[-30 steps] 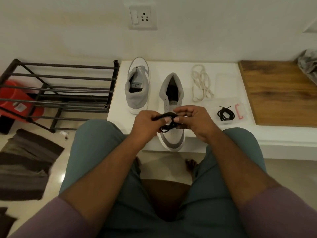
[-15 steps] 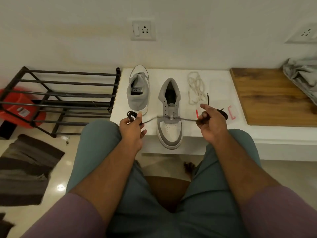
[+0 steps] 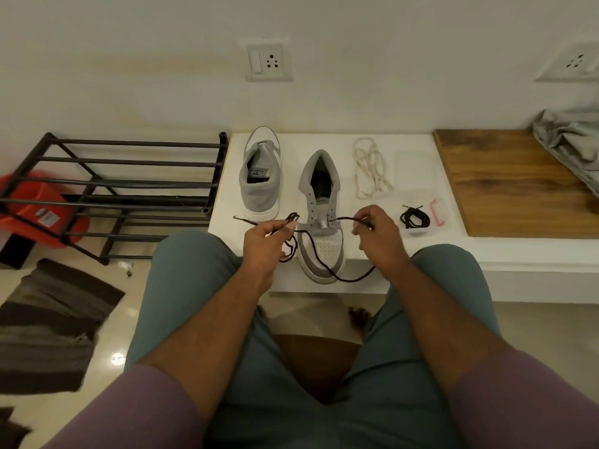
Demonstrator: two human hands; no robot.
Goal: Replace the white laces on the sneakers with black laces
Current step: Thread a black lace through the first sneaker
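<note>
Two grey-and-white sneakers stand on a white ledge (image 3: 372, 254), both without laces in their upper eyelets. The near sneaker (image 3: 321, 218) points its toe at me; the other sneaker (image 3: 261, 176) sits behind it to the left. A black lace (image 3: 319, 259) crosses the near sneaker's toe. My left hand (image 3: 267, 243) pinches one part of it left of the shoe. My right hand (image 3: 377, 234) pinches the other end beside the lowest eyelets. A second black lace (image 3: 415, 218) lies coiled to the right. The removed white laces (image 3: 371, 168) lie behind it.
A black metal shoe rack (image 3: 123, 192) stands left of the ledge, a red tub (image 3: 39, 209) behind it. A wooden board (image 3: 512, 183) with grey cloth (image 3: 573, 140) lies on the right. A clear packet with a pink clip (image 3: 436, 212) sits by the coiled lace. A striped mat (image 3: 52, 322) covers the floor.
My hands, first together over the toe with the lace bunched, pulled apart and drew it taut. Now they have come closer in again and the lace hangs slack over the toe.
</note>
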